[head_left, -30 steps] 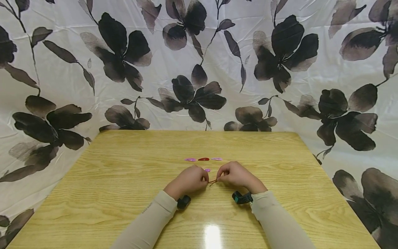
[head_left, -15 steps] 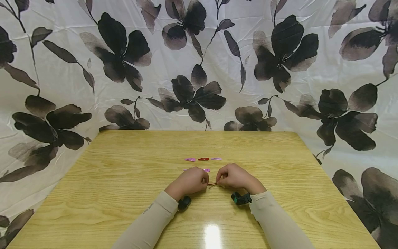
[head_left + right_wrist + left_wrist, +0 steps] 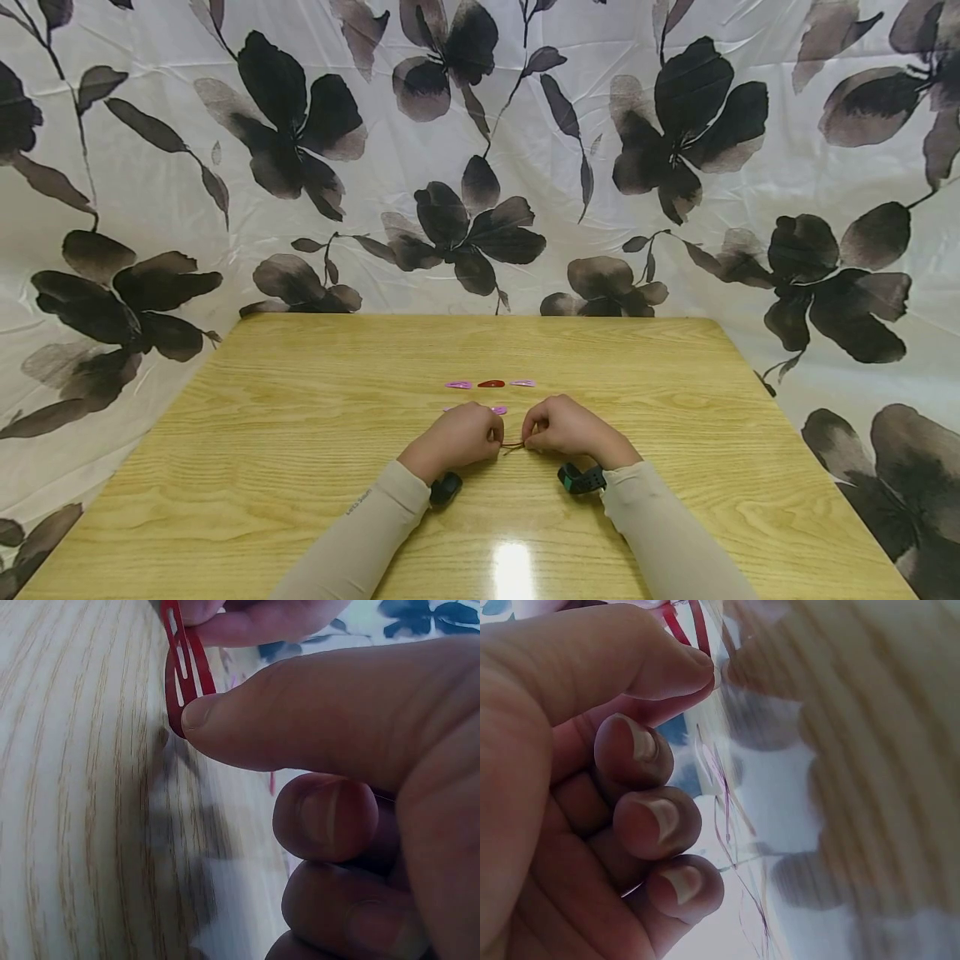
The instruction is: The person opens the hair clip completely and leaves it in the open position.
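Between the two hands is a red snap hair clip (image 3: 513,447), held low over the wooden table. My left hand (image 3: 459,437) pinches one end of it between thumb and index finger; its other fingers curl inward in the left wrist view. At the opposite end, my right hand (image 3: 576,433) grips the wide tip with its thumb on top. In the right wrist view the hair clip (image 3: 202,671) has its slotted inner strip standing apart from the outer frame. The left fingertips hide its far end there.
Beyond the hands lie a purple hair clip (image 3: 459,385), a red hair clip (image 3: 491,384) and a pale pink hair clip (image 3: 522,383) in a row. Nearer, another purple hair clip (image 3: 499,410) is partly behind the left hand. Floral cloth (image 3: 450,275) hangs behind the table (image 3: 300,400).
Both hands have come slightly down toward the person with the red hair clip between them. More of the nearer row of clips shows past the left hand. The last half second is almost still.
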{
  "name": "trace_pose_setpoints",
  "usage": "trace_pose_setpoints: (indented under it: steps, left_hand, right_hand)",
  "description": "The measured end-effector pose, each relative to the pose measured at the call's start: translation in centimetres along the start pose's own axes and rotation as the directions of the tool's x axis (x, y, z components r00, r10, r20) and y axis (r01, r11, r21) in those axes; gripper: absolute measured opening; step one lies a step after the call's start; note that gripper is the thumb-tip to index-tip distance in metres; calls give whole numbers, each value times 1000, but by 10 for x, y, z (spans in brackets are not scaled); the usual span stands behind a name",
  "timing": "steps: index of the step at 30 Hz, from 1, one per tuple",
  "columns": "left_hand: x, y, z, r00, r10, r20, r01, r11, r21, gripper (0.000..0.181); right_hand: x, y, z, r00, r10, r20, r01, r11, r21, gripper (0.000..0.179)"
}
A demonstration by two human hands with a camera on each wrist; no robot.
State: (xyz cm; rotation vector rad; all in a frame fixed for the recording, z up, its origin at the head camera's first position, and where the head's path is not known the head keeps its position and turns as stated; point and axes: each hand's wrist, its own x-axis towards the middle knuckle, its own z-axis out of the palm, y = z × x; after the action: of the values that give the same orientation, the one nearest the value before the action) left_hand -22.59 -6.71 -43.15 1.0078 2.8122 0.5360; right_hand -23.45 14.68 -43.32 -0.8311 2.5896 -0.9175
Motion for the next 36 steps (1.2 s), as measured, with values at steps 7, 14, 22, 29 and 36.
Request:
trace_pose_setpoints:
  steps: [7,14,22,29,36]
  left_hand:
    - [0,0,0,1000,-1,6,1,1000,0,18]
    - [0,0,0,1000,-12,11,12,1000,10,18]
    - [-2,-1,-1,1000,-14,10,14,1000,10,17]
    - [-1,-4,-3,1000,3,-17,-3,1000,27,18]
    - [-2,-7,-8,997,-58,-60,57,998,-11,15]
  right_hand:
    - [0,0,0,1000,-3,-1,3,1000,-5,7]
    - [0,0,1,1000,0,-3,0,1000,-17,9]
    - [-1,0,1,1000,5,-9,-5,1000,-7,7]
    - [-1,-1,0,1000,-3,-17,3,999,35,4]
    - [2,-1,1,998,-3,-56,6,999,49,5]
